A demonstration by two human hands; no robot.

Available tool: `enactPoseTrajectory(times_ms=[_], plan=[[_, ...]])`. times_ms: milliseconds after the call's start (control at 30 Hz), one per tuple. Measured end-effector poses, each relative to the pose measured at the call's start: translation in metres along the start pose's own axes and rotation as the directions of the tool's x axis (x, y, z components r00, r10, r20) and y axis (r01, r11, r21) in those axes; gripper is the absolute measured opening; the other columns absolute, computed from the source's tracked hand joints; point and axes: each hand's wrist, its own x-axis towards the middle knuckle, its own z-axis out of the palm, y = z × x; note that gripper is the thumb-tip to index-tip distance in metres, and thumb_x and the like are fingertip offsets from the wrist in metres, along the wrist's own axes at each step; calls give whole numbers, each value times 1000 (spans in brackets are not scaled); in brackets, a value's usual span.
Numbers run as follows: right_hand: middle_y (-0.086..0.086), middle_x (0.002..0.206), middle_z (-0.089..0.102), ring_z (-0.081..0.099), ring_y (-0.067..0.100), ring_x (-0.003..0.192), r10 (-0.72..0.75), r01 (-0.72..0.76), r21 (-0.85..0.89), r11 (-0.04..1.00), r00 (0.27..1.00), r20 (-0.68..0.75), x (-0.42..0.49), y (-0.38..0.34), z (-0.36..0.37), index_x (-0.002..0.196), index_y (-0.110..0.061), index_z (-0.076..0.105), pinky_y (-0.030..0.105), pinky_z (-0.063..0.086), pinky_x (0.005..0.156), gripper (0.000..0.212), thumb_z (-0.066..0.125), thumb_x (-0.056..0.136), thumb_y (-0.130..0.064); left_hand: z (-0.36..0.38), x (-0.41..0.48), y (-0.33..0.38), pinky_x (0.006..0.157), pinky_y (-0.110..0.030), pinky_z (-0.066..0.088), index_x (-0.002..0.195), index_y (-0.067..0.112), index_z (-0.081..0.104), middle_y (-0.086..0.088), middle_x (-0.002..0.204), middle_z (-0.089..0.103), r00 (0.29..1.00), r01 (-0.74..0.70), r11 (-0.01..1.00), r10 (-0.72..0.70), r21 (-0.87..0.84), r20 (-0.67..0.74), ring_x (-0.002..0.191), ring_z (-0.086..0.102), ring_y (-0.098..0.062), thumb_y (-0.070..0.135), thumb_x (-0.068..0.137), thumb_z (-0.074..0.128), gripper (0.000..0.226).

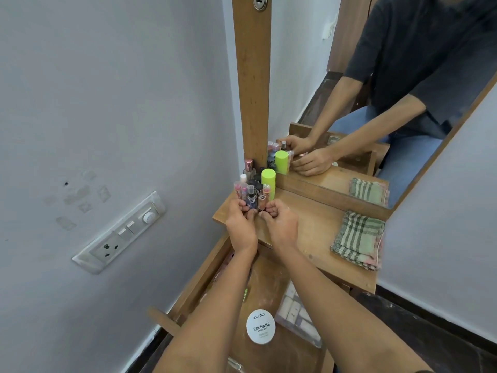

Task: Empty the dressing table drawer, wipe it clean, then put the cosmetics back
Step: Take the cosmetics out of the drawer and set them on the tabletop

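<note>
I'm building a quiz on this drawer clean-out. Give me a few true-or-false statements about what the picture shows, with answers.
1. The left hand and right hand both hold small bottles at the tabletop corner. True.
2. The checked cloth lies in the drawer. False: it lies folded on the tabletop.
3. The round white tin lies in the open drawer. True.
4. The lime-green container lies on its side. False: it stands upright on the tabletop.
</note>
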Motion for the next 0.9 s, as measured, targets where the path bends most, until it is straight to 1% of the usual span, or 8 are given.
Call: enactPoseTrajectory(times_ms=[67, 233, 367, 533, 833, 900], plan=[[-3, 75, 67, 61, 13, 73, 11, -11, -2, 1000, 1000, -1, 1, 1, 0, 82, -18, 66, 34, 52, 75, 12, 72, 74, -11, 0, 0, -1, 70, -24, 49, 90, 15, 50, 0, 81, 59, 1000, 12, 1000, -12, -9, 3, 74, 58, -14, 2, 82, 67, 23], [-5, 74, 66, 60, 12, 71, 18, -18, -6, 1000, 1000, 4, 1, 2, 1, 80, -20, 66, 35, 53, 73, 11, 72, 74, -14, -1, 1, -3, 69, -27, 50, 94, 12, 51, -1, 81, 59, 1000, -13, 1000, 13, 19, -3, 73, 58, -14, 4, 84, 66, 20], [-4, 75, 66, 60, 13, 72, 25, -25, -17, 1000, 1000, 1, 2, 2, 2, 78, -21, 65, 35, 52, 73, 11, 73, 73, -14, 0, 0, -2, 68, -24, 47, 95, 11, 51, 0, 81, 58, 1000, -20, 999, 21, 40, -15, 73, 56, -13, 5, 85, 64, 17], [0, 81, 64, 58, 15, 74, 11, -12, -79, 997, 1000, -8, 5, 6, 5, 79, -21, 64, 34, 50, 71, 9, 72, 75, -19, 1, 0, -4, 67, -24, 46, 89, 14, 50, 0, 81, 58, 999, -44, 997, 44, 67, -4, 74, 57, -14, 5, 86, 63, 16], [-1, 82, 64, 58, 14, 75, -5, 0, -159, 987, 1000, -30, 7, 7, 8, 82, -21, 66, 33, 49, 70, 8, 71, 78, -25, 4, 3, -5, 66, -27, 47, 88, 12, 49, 0, 79, 58, 999, -47, 994, 46, 101, 12, 73, 56, -15, 5, 86, 62, 15], [-1, 84, 64, 59, 14, 76, -5, 0, -175, 985, 1000, -30, 6, 6, 7, 83, -20, 67, 33, 50, 70, 8, 71, 78, -25, 2, 3, -5, 66, -25, 46, 89, 12, 49, 0, 81, 58, 998, -51, 994, 49, 93, 25, 74, 57, -15, 4, 86, 62, 15]])
